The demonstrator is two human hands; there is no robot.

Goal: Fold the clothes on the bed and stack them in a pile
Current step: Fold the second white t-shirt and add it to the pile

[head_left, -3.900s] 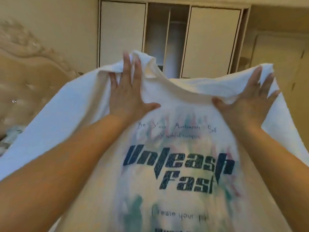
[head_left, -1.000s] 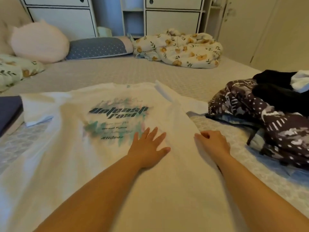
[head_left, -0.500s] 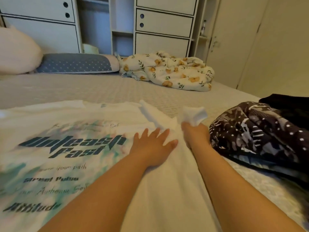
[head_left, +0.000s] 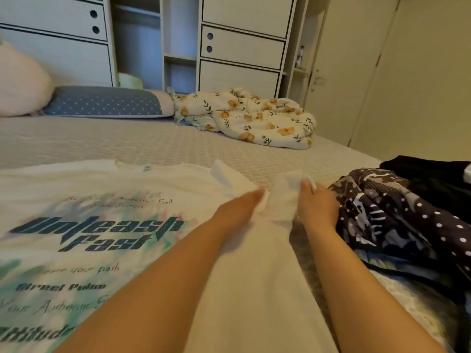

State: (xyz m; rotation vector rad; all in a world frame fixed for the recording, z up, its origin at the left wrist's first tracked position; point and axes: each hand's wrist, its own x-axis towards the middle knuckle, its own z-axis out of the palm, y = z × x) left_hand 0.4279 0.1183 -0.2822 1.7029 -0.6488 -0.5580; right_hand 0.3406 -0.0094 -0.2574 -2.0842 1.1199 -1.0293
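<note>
1. White T-shirt point(head_left: 107, 225), printed face up with dark "Unleash Fast" lettering over a green wash: we find it spread flat on the grey quilted bed point(head_left: 153, 141), filling the near left of the view
2. Sleeve point(head_left: 285, 192) of the same shirt, right side: lifted off the bed and bunched between the two hands
3. Right hand point(head_left: 314, 205): we note its fingers curled round the raised sleeve, thumb up against the cloth, a firm hold
4. Left hand point(head_left: 239, 207): laid on the shirt just beside the sleeve; it is blurred, so we cannot tell whether the fingers pinch the fabric or only press it
5. Dark patterned garment point(head_left: 397, 220) (white dots and pale patches), heaped on the bed close to the right hand, with a black garment point(head_left: 428, 171) lying behind it
6. Floral blanket point(head_left: 252, 118), crumpled at the far edge of the bed
7. Blue dotted pillow point(head_left: 107, 101) and pink cushion point(head_left: 20, 82), far left
8. White drawer units point(head_left: 242, 47) behind the bed
</note>
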